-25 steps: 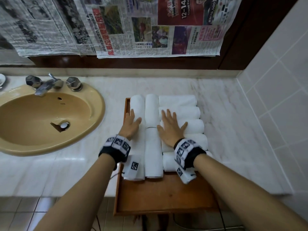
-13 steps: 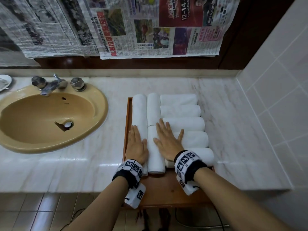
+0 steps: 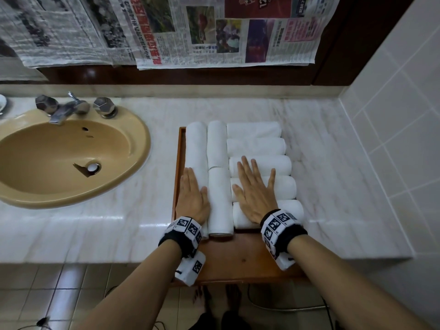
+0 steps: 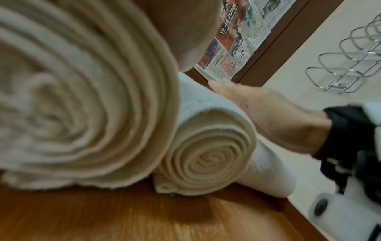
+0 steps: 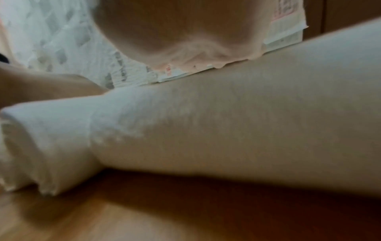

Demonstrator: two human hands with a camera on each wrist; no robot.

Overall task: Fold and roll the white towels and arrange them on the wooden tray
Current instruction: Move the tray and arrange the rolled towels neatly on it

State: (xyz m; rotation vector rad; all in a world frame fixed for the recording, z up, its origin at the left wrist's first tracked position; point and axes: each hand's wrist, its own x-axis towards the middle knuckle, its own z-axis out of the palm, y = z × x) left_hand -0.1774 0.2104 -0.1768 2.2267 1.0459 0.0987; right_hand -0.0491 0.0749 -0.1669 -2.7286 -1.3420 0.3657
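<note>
A wooden tray (image 3: 238, 258) lies on the marble counter and juts over its front edge. Several rolled white towels (image 3: 257, 146) fill its far part: lengthwise rolls on the left, crosswise rolls stacked on the right. My left hand (image 3: 191, 196) lies flat on the leftmost roll (image 3: 196, 148), fingers straight. My right hand (image 3: 254, 189) rests flat across the crosswise rolls, fingers spread. Between them lies a near lengthwise roll (image 3: 220, 201). The left wrist view shows the spiral ends of two rolls (image 4: 208, 156) on the tray (image 4: 123, 220). The right wrist view shows a roll's side (image 5: 226, 122).
A tan sink (image 3: 64, 158) with a chrome tap (image 3: 69, 108) sits left of the tray. Newspaper sheets (image 3: 190, 32) hang along the back wall. A tiled wall (image 3: 392, 139) closes the right side. A cable (image 3: 285, 306) lies on the floor below.
Both hands slid back toward me along the towels, from the middle of the rolls to their near ends. The tray with its towels has moved farther onto the counter.
</note>
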